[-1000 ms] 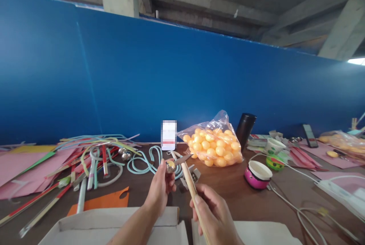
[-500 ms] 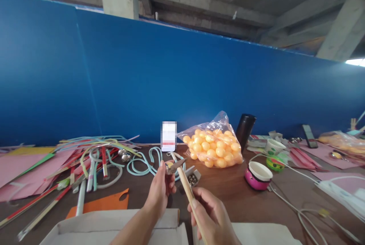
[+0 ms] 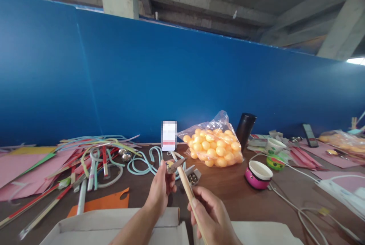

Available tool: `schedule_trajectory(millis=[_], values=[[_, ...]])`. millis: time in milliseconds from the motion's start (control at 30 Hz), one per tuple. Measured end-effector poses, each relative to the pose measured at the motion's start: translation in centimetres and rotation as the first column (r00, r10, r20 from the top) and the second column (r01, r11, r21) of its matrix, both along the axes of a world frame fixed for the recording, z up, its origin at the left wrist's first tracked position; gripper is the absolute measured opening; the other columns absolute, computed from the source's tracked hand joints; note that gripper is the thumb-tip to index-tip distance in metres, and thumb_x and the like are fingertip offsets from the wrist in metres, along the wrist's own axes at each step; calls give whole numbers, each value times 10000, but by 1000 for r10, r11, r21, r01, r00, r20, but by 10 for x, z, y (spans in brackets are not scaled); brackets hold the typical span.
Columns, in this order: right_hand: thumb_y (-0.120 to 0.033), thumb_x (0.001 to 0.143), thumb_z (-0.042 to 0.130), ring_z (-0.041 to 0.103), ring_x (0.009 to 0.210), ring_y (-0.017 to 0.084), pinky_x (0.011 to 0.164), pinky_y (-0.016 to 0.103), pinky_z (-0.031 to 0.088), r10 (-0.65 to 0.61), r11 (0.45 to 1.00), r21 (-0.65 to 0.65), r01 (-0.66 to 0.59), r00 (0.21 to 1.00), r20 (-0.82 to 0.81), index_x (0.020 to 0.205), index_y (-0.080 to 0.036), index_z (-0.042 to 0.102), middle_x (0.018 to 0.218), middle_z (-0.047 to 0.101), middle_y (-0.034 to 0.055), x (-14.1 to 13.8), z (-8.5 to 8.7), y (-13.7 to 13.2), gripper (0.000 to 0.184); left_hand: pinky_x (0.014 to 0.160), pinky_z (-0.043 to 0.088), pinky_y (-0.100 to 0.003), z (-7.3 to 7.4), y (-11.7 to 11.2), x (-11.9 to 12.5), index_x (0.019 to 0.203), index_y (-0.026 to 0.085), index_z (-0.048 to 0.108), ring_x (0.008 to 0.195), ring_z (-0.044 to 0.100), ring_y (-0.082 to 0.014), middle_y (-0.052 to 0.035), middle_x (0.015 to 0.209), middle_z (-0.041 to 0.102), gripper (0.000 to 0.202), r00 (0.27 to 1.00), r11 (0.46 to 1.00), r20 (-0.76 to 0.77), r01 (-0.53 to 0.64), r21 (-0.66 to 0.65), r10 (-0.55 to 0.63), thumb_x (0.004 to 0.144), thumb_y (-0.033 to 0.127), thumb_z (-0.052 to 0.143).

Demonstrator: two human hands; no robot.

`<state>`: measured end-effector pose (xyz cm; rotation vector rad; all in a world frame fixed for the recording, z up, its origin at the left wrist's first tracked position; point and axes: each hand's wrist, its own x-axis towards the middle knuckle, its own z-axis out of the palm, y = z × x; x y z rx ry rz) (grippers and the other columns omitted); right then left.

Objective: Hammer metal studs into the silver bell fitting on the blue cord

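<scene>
1. Two hands of mine work over the tabletop (image 3: 228, 195), both in the near middle of the scene.
2. My left hand (image 3: 160, 188) has thumb and fingers pinched together on a small shiny round piece (image 3: 170, 166). I judge the tip grip is meant to steady it and leave its right side open.
3. My right hand (image 3: 213, 210) has its fingers clamped around the handle of a wooden-handled tool (image 3: 188, 188), which slants far and left. Gripping well down from the pointed metal head (image 3: 180, 162) probably gives me reach and control.
4. That head sits right beside the round piece; I cannot tell whether they touch.
5. Just to the right of my left hand is a small open box (image 3: 197, 175) of metal bits, likely set there for easy reach.
6. Farther right, a clear bag (image 3: 213, 148) holds orange balls together, presumably so they don't roll off.
7. At the far edge a phone (image 3: 169, 135) stands up before the blue panel (image 3: 182, 70), perhaps so its screen faces me.
8. Pale blue tubes (image 3: 141, 167) curl on the left, apart from my fingers.
</scene>
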<state>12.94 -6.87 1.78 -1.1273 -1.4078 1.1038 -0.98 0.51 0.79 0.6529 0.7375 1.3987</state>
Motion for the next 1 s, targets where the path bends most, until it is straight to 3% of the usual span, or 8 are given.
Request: schedule_trajectory(millis=[167, 1000], values=[[-518, 817, 506, 459, 439, 77, 318, 151, 367, -32, 999, 25, 33, 998, -52, 1026, -142, 575, 678, 567, 21, 3, 5, -1, 436, 431, 321, -205, 1, 0, -1, 1042, 178, 580, 446, 339, -69, 47, 575, 460, 482, 1000, 1000, 19, 3, -10, -3, 754, 564, 558], [-528, 824, 492, 484, 467, 93, 315, 148, 378, -9, 1000, 2, 9, 1000, 28, 1001, -150, 560, 681, 564, 18, 1, 3, -1, 423, 421, 323, -199, 3, -1, -1, 1029, 185, 585, 440, 353, -70, 55, 570, 449, 485, 999, 1000, -31, -13, 4, 13, 738, 572, 566]])
